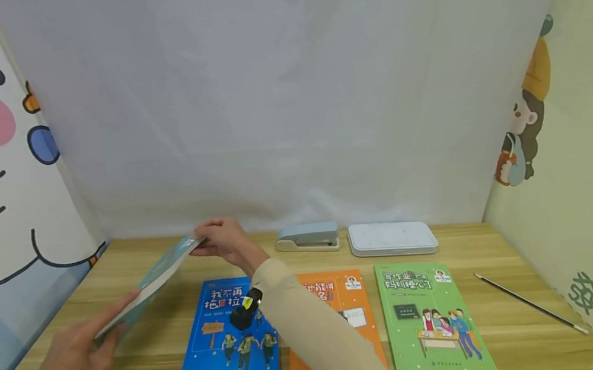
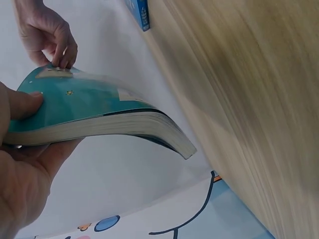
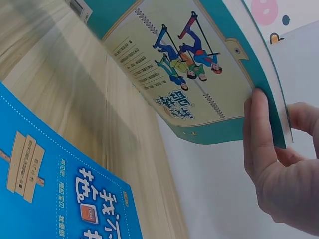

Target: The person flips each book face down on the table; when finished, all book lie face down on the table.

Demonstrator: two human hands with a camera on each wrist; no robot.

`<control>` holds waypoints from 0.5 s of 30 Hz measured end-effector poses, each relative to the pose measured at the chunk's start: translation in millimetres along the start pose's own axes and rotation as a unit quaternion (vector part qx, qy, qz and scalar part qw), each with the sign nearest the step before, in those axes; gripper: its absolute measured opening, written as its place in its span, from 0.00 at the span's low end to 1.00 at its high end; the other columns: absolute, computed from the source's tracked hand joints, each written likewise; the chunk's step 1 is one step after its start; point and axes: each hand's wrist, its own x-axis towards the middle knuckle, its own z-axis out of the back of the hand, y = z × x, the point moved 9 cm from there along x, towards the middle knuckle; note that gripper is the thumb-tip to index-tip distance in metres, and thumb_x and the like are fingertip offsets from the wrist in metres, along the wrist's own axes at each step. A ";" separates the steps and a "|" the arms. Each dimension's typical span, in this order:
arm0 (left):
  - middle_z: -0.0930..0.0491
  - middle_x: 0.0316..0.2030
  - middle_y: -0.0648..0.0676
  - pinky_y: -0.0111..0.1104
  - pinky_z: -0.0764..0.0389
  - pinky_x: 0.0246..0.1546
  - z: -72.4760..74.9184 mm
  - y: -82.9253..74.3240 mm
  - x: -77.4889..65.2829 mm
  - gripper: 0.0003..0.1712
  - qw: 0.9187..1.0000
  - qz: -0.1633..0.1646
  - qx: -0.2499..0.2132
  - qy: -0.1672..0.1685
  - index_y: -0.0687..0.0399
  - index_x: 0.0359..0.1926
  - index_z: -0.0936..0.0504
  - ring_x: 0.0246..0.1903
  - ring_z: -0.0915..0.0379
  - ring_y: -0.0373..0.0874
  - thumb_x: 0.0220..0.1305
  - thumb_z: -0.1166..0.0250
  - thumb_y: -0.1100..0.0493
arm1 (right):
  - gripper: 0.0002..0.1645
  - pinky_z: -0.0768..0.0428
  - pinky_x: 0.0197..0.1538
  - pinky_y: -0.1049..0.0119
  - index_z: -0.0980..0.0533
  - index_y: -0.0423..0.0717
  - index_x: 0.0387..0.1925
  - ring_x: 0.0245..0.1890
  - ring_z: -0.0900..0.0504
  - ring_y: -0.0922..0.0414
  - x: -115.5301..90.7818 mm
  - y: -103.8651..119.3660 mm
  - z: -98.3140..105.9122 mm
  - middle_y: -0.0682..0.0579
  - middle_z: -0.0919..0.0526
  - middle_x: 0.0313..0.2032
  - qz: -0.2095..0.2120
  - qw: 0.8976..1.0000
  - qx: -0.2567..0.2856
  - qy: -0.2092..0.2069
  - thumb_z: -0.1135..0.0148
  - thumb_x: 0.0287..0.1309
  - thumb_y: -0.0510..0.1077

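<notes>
Both hands hold a teal paperback book (image 1: 167,266) tilted above the left part of the table. My left hand (image 1: 71,355) grips its near end, thumb on one cover and fingers under the other in the left wrist view. At the far end my right hand (image 1: 224,242) pinches the book's edge between thumb and fingers. In the left wrist view the book (image 2: 94,102) bends, its page edges showing. The right wrist view shows the back cover of the book (image 3: 184,74), with a picture of children. Below the right forearm lies a blue book (image 1: 226,346).
An orange book (image 1: 360,322), partly behind the right sleeve, and a green book (image 1: 433,321) lie in a row with the blue one. Behind them stand a stapler (image 1: 308,237) and a white case (image 1: 393,238). A pencil (image 1: 530,303) lies at the right.
</notes>
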 end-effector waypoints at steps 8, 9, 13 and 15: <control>0.13 0.36 0.67 0.19 0.36 0.16 12.2 0.5 4.4 0.52 0.999 -0.007 0.022 -0.043 0.48 0.65 0.22 0.21 0.34 0.29 0.34 0.26 0.83 | 0.04 0.12 0.44 0.57 0.20 0.36 0.34 0.27 0.16 0.54 0.6 7.2 -8.5 0.46 0.18 0.28 0.008 1.000 0.006 0.010 0.40 0.64 0.31; 0.13 0.35 0.67 0.20 0.37 0.16 13.1 0.9 4.3 0.52 0.999 -0.005 0.023 -0.045 0.49 0.65 0.22 0.20 0.35 0.28 0.34 0.26 0.83 | 0.04 0.12 0.45 0.57 0.20 0.36 0.35 0.28 0.15 0.53 0.3 8.5 -10.1 0.46 0.18 0.28 0.011 1.000 0.000 0.013 0.40 0.64 0.31; 0.14 0.33 0.69 0.22 0.39 0.13 11.2 4.4 3.1 0.52 0.999 0.018 0.031 -0.040 0.48 0.67 0.24 0.18 0.41 0.27 0.37 0.27 0.84 | 0.02 0.13 0.48 0.55 0.21 0.39 0.36 0.38 0.11 0.41 -1.4 10.0 -12.3 0.42 0.15 0.31 0.020 0.999 -0.021 0.022 0.39 0.65 0.35; 0.14 0.34 0.71 0.22 0.38 0.13 11.6 6.4 3.6 0.51 0.998 0.025 0.027 -0.041 0.48 0.67 0.24 0.18 0.39 0.27 0.39 0.28 0.83 | 0.03 0.13 0.48 0.54 0.22 0.41 0.38 0.44 0.13 0.36 -1.8 10.7 -13.1 0.37 0.14 0.34 0.025 0.999 -0.029 0.028 0.38 0.66 0.38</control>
